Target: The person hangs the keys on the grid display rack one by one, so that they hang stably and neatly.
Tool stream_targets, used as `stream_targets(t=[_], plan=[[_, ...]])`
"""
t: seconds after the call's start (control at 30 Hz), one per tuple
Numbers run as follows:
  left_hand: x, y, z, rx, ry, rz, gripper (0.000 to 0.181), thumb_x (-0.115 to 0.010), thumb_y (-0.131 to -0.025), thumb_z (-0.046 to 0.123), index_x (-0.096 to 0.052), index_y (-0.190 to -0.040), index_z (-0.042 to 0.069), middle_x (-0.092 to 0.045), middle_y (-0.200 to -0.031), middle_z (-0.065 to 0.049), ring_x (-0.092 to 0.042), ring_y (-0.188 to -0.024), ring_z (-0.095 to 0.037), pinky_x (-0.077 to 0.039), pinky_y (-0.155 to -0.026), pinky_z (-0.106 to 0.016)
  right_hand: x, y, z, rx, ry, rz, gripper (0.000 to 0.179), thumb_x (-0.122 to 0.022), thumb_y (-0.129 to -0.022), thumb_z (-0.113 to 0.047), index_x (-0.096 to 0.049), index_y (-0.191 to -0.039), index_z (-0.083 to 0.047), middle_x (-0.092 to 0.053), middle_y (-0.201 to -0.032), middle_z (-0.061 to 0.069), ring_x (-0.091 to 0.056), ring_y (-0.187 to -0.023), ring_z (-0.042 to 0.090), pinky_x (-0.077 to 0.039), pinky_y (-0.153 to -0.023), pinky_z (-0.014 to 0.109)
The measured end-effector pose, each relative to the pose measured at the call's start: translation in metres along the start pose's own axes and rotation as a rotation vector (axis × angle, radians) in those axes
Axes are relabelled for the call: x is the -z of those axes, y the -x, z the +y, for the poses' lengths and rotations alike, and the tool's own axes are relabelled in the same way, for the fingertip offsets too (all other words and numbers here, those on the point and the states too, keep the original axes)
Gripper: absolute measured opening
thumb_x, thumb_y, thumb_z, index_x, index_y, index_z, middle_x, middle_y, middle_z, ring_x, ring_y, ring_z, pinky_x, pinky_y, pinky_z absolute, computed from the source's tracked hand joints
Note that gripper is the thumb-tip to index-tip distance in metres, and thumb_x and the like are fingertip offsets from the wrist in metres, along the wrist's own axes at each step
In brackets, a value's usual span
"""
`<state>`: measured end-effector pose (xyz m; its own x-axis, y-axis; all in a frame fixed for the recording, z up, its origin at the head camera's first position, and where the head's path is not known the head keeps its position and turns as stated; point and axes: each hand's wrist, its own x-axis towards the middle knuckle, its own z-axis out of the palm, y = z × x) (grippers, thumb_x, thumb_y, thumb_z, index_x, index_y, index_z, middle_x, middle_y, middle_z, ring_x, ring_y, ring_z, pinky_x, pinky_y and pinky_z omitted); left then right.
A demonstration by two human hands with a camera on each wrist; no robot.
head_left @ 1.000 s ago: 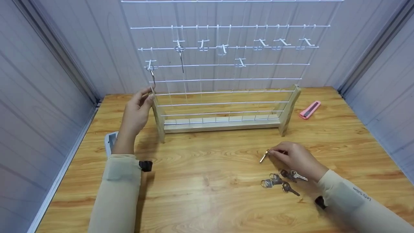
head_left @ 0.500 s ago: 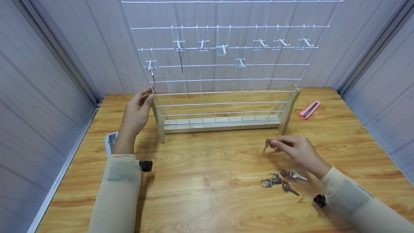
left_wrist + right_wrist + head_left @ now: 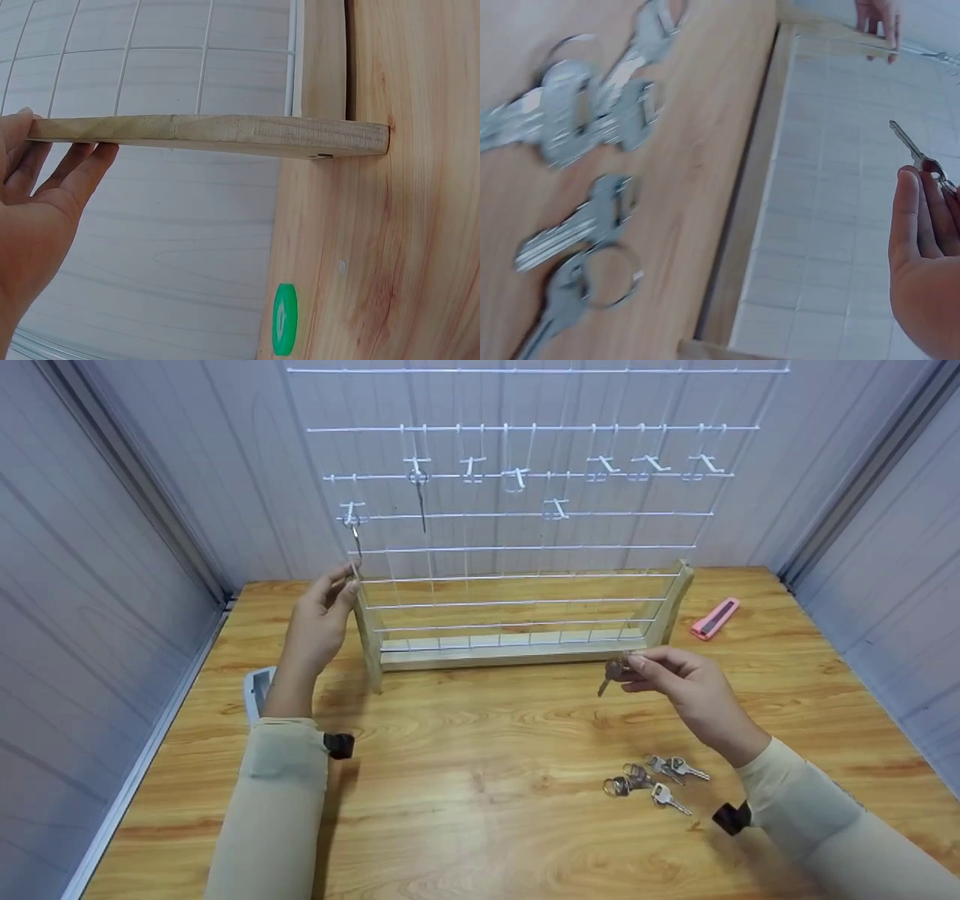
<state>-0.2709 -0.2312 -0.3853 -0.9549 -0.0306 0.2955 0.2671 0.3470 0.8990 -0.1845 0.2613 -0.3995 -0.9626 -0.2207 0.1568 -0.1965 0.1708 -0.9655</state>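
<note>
My left hand [image 3: 319, 619] grips the upper end of the wooden side post [image 3: 225, 131] of a white wire rack, thumb on one face and fingers on the other. My right hand [image 3: 694, 686] pinches a key [image 3: 611, 673] on a ring, held above the table near the rack's right front. In the right wrist view, the key [image 3: 909, 141] points away from the fingertips. White hooks [image 3: 556, 508] sit on the rack's wires. From two of them, at the left, hang keys [image 3: 421, 502]. Several loose keys with rings [image 3: 666, 795] lie on the table below my right hand.
A pink oblong object [image 3: 715, 619] with a dark strip lies right of the rack. Behind my left forearm is a pale grey holder-like object [image 3: 256, 690], partly hidden. The left wrist view has a green ring-shaped object [image 3: 284, 319]. Ribbed panels [image 3: 135, 510] enclose the table.
My right hand has lifted the key away from the loose keys and moved forward, closer to the rack. The left hand stays on the post. The head view has shifted slightly.
</note>
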Motion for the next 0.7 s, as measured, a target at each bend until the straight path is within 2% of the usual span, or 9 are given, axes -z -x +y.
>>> stream_targets(t=[0.13,0.3,0.47,0.7], plan=[[-0.001,-0.001,0.0,-0.004,0.005,0.002,0.045,-0.055,-0.113,0.027,-0.056,-0.154,0.011,-0.056,-0.158,-0.013,-0.051,-0.153,-0.03,-0.048,-0.126,-0.043,-0.01,-0.008,-0.014,0.007,-0.125,0.005,0.031,-0.063,-0.109,-0.015,-0.068,-0.124,0.011,-0.082,-0.112,0.001,-0.08,-0.101,0.016,-0.068,-0.095,0.032],[-0.001,-0.001,0.0,-0.005,-0.006,-0.001,0.045,-0.055,-0.113,0.028,-0.056,-0.155,0.01,-0.056,-0.16,-0.012,-0.051,-0.153,-0.03,-0.048,-0.126,-0.043,-0.026,-0.02,-0.032,0.01,-0.261,0.028,0.02,-0.061,-0.11,-0.012,-0.072,-0.12,0.001,-0.079,-0.113,0.005,-0.079,-0.099,0.018,-0.068,-0.096,0.035],[0.001,-0.001,0.001,-0.003,-0.02,-0.001,0.046,-0.054,-0.113,0.031,-0.056,-0.155,0.012,-0.056,-0.16,-0.011,-0.051,-0.153,-0.029,-0.047,-0.127,-0.044,-0.048,-0.035,-0.052,0.03,-0.341,0.037,0.018,-0.058,-0.111,-0.009,-0.072,-0.118,-0.002,-0.078,-0.114,0.008,-0.078,-0.101,0.021,-0.068,-0.096,0.038],[0.0,-0.001,0.0,-0.004,0.003,-0.006,0.046,-0.055,-0.113,0.028,-0.055,-0.155,0.012,-0.055,-0.16,-0.012,-0.051,-0.152,-0.029,-0.048,-0.127,-0.043,-0.087,-0.058,-0.081,0.106,-0.421,0.017,0.018,-0.055,-0.111,-0.007,-0.071,-0.116,0.0,-0.077,-0.11,0.01,-0.078,-0.096,0.022,-0.069,-0.091,0.039]])
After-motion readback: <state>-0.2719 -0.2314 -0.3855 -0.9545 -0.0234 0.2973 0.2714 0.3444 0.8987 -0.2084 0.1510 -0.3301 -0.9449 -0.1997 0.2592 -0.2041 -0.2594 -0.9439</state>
